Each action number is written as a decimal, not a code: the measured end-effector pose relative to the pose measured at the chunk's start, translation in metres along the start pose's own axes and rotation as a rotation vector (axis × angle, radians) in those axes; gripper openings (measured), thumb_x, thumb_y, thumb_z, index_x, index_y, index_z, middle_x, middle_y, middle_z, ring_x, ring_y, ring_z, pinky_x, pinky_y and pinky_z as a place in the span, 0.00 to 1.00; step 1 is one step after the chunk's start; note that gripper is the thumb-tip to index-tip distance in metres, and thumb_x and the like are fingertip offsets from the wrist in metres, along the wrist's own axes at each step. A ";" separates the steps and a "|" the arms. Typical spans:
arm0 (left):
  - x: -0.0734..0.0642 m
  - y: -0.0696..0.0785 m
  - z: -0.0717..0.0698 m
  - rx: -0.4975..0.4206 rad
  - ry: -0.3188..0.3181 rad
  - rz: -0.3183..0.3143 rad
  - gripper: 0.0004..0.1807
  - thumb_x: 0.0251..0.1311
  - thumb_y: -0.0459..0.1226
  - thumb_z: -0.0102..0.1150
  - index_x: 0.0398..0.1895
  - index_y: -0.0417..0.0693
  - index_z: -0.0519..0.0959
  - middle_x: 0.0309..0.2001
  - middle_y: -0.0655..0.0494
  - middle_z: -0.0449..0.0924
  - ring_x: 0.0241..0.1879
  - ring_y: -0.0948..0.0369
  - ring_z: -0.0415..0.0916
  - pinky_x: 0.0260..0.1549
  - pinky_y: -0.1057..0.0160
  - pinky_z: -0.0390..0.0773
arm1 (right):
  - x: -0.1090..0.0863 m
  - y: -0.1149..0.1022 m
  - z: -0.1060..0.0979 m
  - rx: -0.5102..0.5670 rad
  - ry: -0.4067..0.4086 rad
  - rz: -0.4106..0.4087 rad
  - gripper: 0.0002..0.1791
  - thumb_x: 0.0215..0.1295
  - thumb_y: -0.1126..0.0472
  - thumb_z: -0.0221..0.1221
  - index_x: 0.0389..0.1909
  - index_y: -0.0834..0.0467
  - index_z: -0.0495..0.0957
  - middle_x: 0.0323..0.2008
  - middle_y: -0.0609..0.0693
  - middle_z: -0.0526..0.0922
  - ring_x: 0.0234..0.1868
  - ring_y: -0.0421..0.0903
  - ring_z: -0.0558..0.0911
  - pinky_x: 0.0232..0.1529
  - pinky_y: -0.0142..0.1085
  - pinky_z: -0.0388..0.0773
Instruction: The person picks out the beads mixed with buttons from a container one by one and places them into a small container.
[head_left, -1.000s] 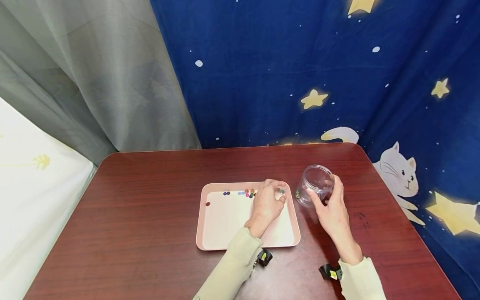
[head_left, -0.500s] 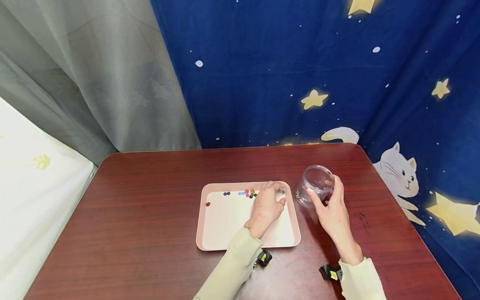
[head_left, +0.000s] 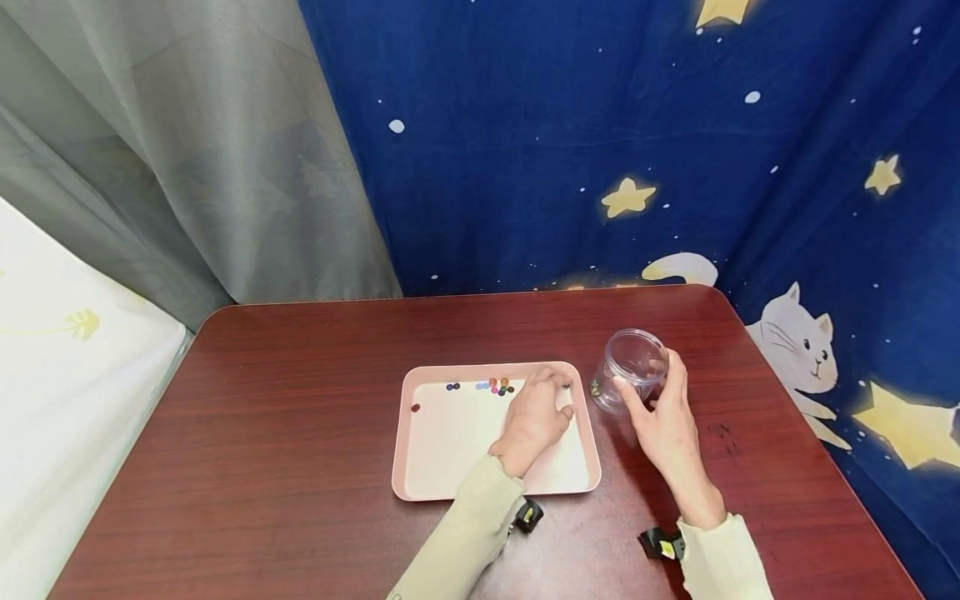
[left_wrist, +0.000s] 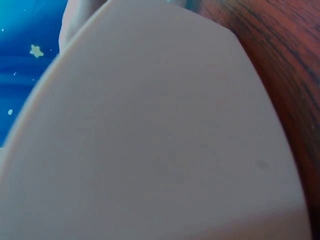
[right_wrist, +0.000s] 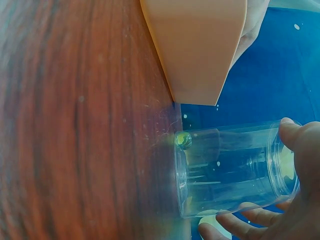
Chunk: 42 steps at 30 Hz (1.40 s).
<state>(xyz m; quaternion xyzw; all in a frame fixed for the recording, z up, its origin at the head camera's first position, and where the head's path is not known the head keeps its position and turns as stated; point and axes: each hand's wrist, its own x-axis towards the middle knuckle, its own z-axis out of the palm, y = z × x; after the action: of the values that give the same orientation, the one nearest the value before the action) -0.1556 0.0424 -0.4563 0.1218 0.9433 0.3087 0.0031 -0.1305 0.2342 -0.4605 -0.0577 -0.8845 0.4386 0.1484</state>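
My left hand [head_left: 529, 421] reaches over the pink tray [head_left: 399, 437] to its far right corner. Its fingers bend down by a dark marble [head_left: 566, 385]. The thumb stands apart from them, and the fingertips are partly hidden. Just right of the tray, my right hand [head_left: 667, 429] grips a clear plastic jar [head_left: 617, 377], thumb on the near side and fingers round the far side. In the right wrist view the jar [right_wrist: 230, 167] stands with its base on the table and its mouth uncovered. A greenish marble [right_wrist: 183, 140] lies at its bottom.
Several coloured marbles [head_left: 493, 382] line the tray's far side, and a dark red one [head_left: 416, 407] sits near its left wall. The tray's outer wall [left_wrist: 160, 125] fills most of the left wrist view. Curtains hang behind the brown table [head_left: 300, 433].
My left fingers have shifted slightly down and bent more at the far right corner, covering one of the two marbles seen there before. My right hand and the jar stay put.
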 end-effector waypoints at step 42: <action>-0.004 0.000 0.001 0.082 0.000 -0.043 0.06 0.55 0.38 0.76 0.29 0.61 0.86 0.25 0.70 0.85 0.29 0.66 0.83 0.26 0.68 0.74 | 0.001 0.002 0.001 0.002 0.008 -0.013 0.46 0.71 0.52 0.66 0.81 0.50 0.48 0.70 0.60 0.67 0.63 0.63 0.77 0.55 0.63 0.80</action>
<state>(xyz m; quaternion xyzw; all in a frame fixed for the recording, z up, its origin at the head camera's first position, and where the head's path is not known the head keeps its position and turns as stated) -0.1513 0.0417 -0.4577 0.1017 0.9575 0.2698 0.0048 -0.1313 0.2353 -0.4624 -0.0534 -0.8838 0.4383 0.1548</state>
